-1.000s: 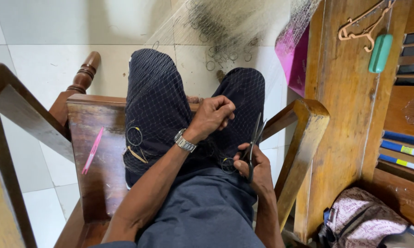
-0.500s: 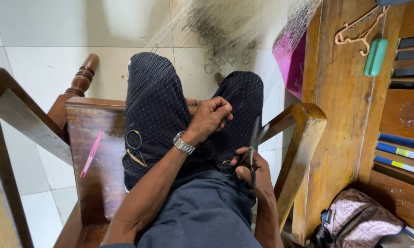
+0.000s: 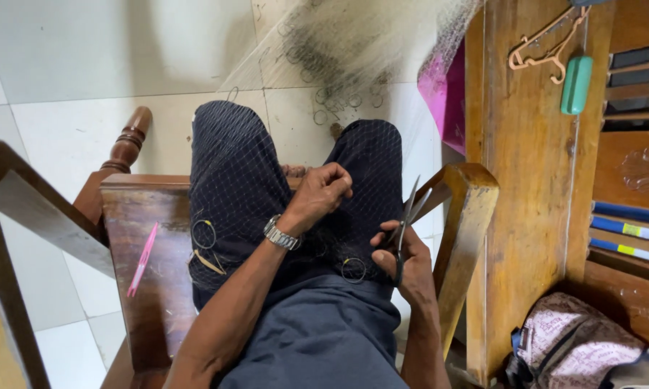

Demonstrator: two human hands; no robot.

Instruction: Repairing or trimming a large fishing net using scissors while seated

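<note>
A fine fishing net (image 3: 353,43) with small metal rings drapes from the floor over my knees. My left hand (image 3: 323,193), with a wristwatch, is closed on a pinch of the net above my right thigh. My right hand (image 3: 403,256) holds a pair of scissors (image 3: 407,216) by the handles, with the blades pointing up and slightly apart, beside my right knee. A loose ring (image 3: 353,269) lies on my lap between the two hands. Another ring (image 3: 203,234) and a tan needle-like tool rest on my left thigh.
I sit on a wooden chair (image 3: 144,216) with an armrest (image 3: 468,209) at right. A pink stick (image 3: 143,259) lies on the seat. A wooden cabinet (image 3: 533,187) stands at right with a hanger (image 3: 544,47), a green case (image 3: 576,85) and a patterned bag (image 3: 576,349) below.
My left hand has shifted slightly while it keeps its pinch on the net. The right hand still holds the scissors upright, and its blades now show slightly apart.
</note>
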